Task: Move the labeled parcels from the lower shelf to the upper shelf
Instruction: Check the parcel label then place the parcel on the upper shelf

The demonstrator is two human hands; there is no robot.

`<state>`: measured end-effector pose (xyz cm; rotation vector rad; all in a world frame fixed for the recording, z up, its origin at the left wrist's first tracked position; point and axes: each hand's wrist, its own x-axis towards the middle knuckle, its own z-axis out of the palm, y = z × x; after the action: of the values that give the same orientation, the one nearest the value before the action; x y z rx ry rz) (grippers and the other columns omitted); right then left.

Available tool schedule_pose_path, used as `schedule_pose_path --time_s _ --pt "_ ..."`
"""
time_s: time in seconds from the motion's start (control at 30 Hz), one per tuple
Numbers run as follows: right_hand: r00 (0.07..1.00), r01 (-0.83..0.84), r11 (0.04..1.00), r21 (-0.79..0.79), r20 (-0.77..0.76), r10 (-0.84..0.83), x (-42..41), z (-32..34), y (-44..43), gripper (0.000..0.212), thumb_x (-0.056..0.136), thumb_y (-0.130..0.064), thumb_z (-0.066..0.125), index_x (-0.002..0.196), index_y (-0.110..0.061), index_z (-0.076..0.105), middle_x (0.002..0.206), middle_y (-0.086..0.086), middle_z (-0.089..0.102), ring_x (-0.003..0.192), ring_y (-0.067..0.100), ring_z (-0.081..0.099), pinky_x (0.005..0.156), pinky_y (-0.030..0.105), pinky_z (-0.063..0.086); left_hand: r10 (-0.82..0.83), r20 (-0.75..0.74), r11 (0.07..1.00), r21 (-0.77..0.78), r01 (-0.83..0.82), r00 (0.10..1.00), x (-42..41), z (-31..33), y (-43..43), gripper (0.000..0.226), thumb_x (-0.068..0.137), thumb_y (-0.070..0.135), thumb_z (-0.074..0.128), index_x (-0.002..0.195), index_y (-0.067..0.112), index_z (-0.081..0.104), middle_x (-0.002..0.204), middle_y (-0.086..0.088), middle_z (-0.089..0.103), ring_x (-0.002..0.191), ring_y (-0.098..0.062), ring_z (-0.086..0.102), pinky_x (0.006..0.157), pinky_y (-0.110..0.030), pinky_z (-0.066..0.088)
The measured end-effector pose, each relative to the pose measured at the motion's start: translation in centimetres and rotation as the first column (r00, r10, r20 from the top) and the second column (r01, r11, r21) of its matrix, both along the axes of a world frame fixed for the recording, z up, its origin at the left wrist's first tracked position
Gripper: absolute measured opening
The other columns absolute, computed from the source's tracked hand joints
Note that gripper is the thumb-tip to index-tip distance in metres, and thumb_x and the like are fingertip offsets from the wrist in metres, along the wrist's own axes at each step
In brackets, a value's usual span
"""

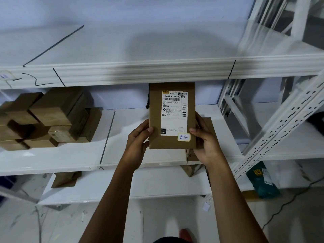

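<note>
A flat brown parcel [172, 142] with a white shipping label facing me is held upright in front of the middle shelf [70, 160]. My left hand [138, 142] grips its lower left edge and my right hand [205, 142] grips its lower right edge, thumbs on the front. Its top edge reaches just under the front lip of the upper shelf [140, 50], whose surface is bare. Another brown parcel [208, 127] lies on the middle shelf behind my right hand, partly hidden.
A stack of brown boxes [49, 118] fills the left of the middle shelf. The bottom shelf carries a brown parcel [64, 179] and another one [192, 170]. A green bag [263, 179] lies right of the white perforated upright [280, 123].
</note>
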<state>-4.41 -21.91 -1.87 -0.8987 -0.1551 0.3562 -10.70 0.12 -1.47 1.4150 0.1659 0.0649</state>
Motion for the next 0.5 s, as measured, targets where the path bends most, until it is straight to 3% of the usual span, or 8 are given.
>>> schedule_pose_path --time_s 0.2,0.4,0.5 --pt "1.000 0.006 0.999 -0.036 -0.021 -0.007 0.02 -0.05 0.04 0.074 0.082 -0.002 0.063 0.151 -0.026 0.050 0.147 0.012 0.063 0.130 0.037 0.064 0.087 0.045 0.063 -0.008 0.009 0.999 0.032 0.007 1.000 -0.14 0.13 -0.10 0.065 0.094 0.045 0.060 0.153 0.017 0.054 0.145 -0.008 0.068 0.134 -0.029 0.064 0.114 -0.053 0.051" --pt "0.999 0.016 0.999 -0.036 -0.028 -0.017 -0.24 0.21 -0.01 0.076 0.082 -0.002 0.063 0.154 -0.025 0.048 0.148 0.012 0.063 0.130 0.036 0.064 0.087 0.045 0.063 0.004 0.031 1.000 0.013 -0.004 0.999 -0.41 0.12 -0.23 0.069 0.091 0.048 0.063 0.153 0.019 0.055 0.145 -0.007 0.069 0.134 -0.029 0.065 0.114 -0.058 0.050" --pt "0.999 0.016 1.000 -0.022 -0.028 -0.016 -0.36 0.44 -0.03 0.076 0.083 -0.001 0.062 0.154 -0.023 0.047 0.148 0.013 0.062 0.130 0.036 0.064 0.089 0.046 0.062 0.038 0.051 0.999 -0.030 -0.037 0.998 -0.61 0.31 -0.35 0.076 0.086 0.049 0.068 0.157 0.031 0.048 0.147 -0.004 0.067 0.134 -0.030 0.064 0.113 -0.063 0.048"
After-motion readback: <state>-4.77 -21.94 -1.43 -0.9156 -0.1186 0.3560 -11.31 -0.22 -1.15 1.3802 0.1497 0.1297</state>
